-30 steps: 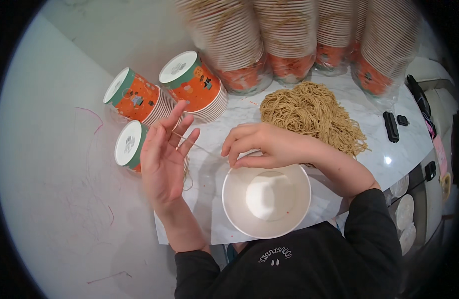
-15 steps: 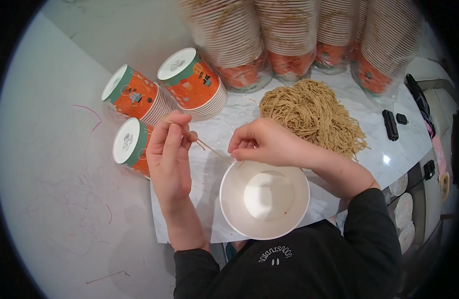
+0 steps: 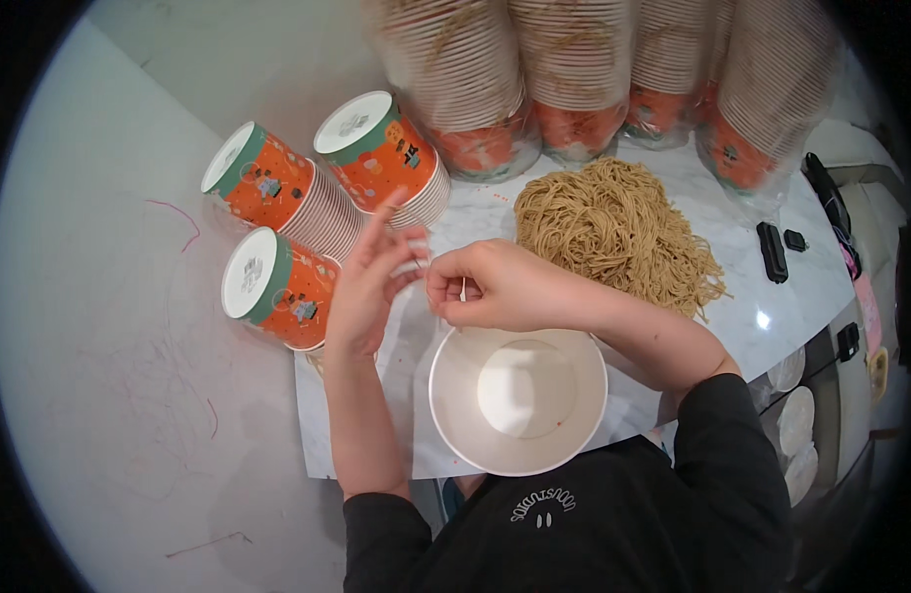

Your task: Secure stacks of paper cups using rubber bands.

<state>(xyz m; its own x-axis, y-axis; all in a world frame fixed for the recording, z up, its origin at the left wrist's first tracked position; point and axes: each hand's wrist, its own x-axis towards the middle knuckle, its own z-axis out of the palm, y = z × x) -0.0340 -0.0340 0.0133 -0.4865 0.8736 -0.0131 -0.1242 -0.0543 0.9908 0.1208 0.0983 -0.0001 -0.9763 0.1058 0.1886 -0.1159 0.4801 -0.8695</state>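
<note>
A large white paper tub [image 3: 452, 405] stands open side up at the table's front edge, with a small red speck inside. Above its far rim my right hand [image 3: 495, 287] is closed in a pinch on a thin tan cord [image 3: 463, 291], mostly hidden by the fingers. My left hand [image 3: 368, 282] is raised just left of it, fingers spread, fingertips close to the right hand; whether it touches the cord I cannot make out. Beyond my right forearm lies a heap of tan cords [image 3: 618, 232].
Orange and green tub stacks lie tilted at the left, including a near stack [image 3: 297, 296] beside my left wrist. Tall plastic-wrapped tub stacks [image 3: 574, 89] line the back. A black device [image 3: 773, 252] sits on the marbled table [image 3: 752, 311] at right. A wall [image 3: 129, 326] borders the left.
My left hand has let its pinched cord go, spread its fingers and moved right toward the right hand. The right hand has shifted slightly left. The tub is almost unmoved.
</note>
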